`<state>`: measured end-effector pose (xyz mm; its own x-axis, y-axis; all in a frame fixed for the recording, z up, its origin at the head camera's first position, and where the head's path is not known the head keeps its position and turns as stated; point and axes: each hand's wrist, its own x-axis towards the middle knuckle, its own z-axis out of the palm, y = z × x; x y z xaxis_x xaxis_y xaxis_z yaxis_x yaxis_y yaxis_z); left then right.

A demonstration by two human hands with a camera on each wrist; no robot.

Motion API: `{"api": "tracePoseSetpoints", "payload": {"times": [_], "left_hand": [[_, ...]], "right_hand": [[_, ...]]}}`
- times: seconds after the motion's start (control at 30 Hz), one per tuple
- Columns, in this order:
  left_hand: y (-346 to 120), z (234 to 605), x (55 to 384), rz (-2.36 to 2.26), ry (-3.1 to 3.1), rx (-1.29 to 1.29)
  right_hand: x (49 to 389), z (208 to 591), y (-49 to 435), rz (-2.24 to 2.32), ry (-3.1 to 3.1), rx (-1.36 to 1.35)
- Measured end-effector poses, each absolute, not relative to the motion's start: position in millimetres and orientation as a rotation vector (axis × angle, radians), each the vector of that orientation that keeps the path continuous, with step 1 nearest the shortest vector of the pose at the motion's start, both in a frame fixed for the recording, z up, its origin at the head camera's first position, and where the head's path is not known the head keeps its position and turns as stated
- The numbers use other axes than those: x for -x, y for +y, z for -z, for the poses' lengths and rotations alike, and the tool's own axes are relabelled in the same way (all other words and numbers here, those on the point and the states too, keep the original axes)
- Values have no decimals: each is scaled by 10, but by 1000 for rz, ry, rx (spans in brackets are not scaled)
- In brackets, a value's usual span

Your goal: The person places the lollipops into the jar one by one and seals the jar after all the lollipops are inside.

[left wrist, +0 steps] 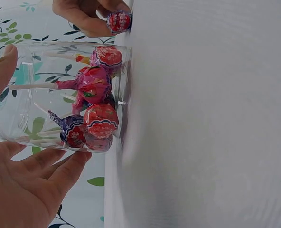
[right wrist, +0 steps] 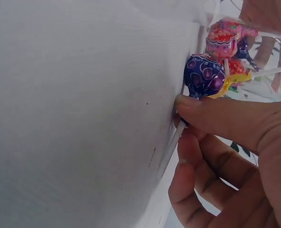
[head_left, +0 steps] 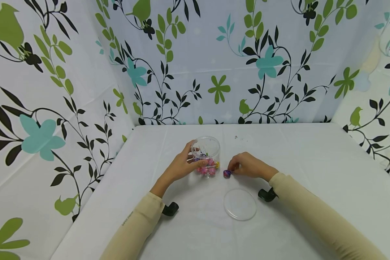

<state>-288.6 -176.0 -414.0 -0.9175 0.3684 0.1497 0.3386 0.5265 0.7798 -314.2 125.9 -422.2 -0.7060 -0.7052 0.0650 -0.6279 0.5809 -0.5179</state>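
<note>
A clear round jar (head_left: 206, 153) stands upright and uncapped on the table, with several wrapped lollipops (left wrist: 94, 85) in pink, red, purple and yellow at its bottom. My left hand (head_left: 182, 164) grips the jar from its left side, thumb on the near wall and fingers round the back. Just right of the jar, my right hand (head_left: 248, 165) pinches a purple-wrapped lollipop (right wrist: 203, 76) between thumb and fingers where the wrapper meets the stick. The lollipop's head is down at the tabletop, and its white stick points away from the jar in the right wrist view.
A clear round lid (head_left: 240, 204) lies flat on the white table (head_left: 195, 231), nearer than the jar and below my right hand. Patterned curtains (head_left: 182, 65) with leaves, birds and flowers surround the table at the back and sides.
</note>
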Motion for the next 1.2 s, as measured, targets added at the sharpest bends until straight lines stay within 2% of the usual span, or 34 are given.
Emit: {"api": "tracePoseSetpoints", "payload": {"times": [0.23,1.2], "left_hand": [[-1758,4135,2877,-1371,2714,-613],[-1750,4115,2855,-1368,2712,-633]], "right_hand": [[3121,4194,1342,777,2719,1093],[3084,3609,1587,904,2920,1033]]}}
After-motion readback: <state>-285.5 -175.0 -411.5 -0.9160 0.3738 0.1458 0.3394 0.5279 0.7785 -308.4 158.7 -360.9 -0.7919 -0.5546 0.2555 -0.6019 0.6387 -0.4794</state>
